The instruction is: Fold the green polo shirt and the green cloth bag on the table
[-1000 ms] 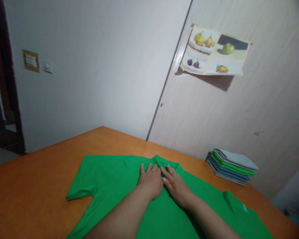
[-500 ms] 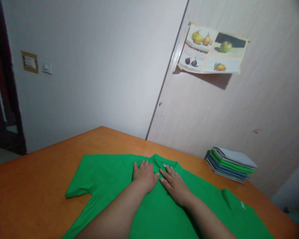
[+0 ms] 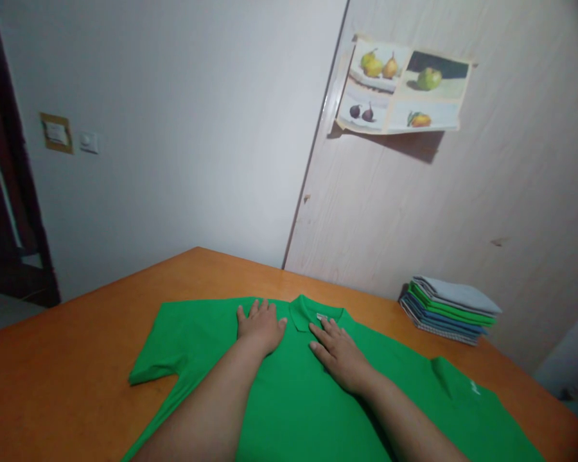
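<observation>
A green polo shirt [image 3: 298, 398] lies spread flat on the orange wooden table [image 3: 77, 359], its collar [image 3: 313, 313] pointing away from me. My left hand [image 3: 259, 326] lies flat on the shirt just left of the collar, fingers spread, holding nothing. My right hand [image 3: 338, 351] also rests flat and open on the shirt, just right of and below the collar. One sleeve [image 3: 157, 353] reaches out to the left; the other sleeve [image 3: 462, 391] lies at the right and bears small white lettering.
A stack of folded clothes [image 3: 450, 309] in grey, green, blue and checked cloth sits at the table's far right by the wall. A fruit poster [image 3: 397, 86] hangs on the wood-grain panel. A dark doorway [image 3: 4, 192] is at the far left.
My left hand has slid leftward across the shirt, away from the collar and from my right hand. The two hands were touching before and are now apart. The right hand has barely moved.
</observation>
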Motion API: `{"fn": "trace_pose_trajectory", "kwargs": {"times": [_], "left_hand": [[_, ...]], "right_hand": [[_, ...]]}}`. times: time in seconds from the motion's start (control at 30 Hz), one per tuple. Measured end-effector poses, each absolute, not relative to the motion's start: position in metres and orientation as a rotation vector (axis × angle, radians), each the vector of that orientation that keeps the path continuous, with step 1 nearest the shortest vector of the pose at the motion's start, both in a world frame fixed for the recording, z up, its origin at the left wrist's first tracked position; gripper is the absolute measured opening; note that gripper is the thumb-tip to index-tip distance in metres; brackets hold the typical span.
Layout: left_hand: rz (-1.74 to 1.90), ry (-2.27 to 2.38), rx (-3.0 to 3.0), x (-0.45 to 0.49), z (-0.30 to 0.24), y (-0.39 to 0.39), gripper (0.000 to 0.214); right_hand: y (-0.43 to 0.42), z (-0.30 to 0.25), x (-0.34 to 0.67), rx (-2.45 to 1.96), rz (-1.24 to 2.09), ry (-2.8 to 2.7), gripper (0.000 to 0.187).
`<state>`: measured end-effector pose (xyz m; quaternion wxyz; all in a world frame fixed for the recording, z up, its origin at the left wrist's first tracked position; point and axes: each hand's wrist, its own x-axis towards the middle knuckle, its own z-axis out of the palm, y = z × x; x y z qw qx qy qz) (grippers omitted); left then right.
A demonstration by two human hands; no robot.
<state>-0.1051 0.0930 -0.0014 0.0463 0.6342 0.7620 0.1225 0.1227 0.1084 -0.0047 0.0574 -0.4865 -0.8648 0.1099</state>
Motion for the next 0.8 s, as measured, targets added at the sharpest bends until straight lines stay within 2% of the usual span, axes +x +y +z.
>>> {"fn": "trace_pose_trajectory", "kwargs": {"times": [0.13, 0.33, 0.6, 0.8], "left_hand": [[0.363, 2.34, 1.936, -0.101, -0.001, 0.093, 0.067], [0.384, 2.182, 2.12, -0.097, -0.003, 0.091, 0.064], [0.346, 2.314, 1.976, -0.097, 0.0, 0.091, 0.072], [0.422, 2.307, 2.09, -0.093, 0.002, 0.088, 0.059]], "right_hand": [[0.108, -0.004, 0.122, -1.481, 0.338, -2.619, 0.068], [0.108, -0.004, 0.123, -1.463, 0.342, -2.617, 0.068], [0.109, -0.006, 0.123, -1.446, 0.332, -2.619, 0.068], [0.109, -0.01, 0.124, -1.405, 0.34, -2.569, 0.065]]}}
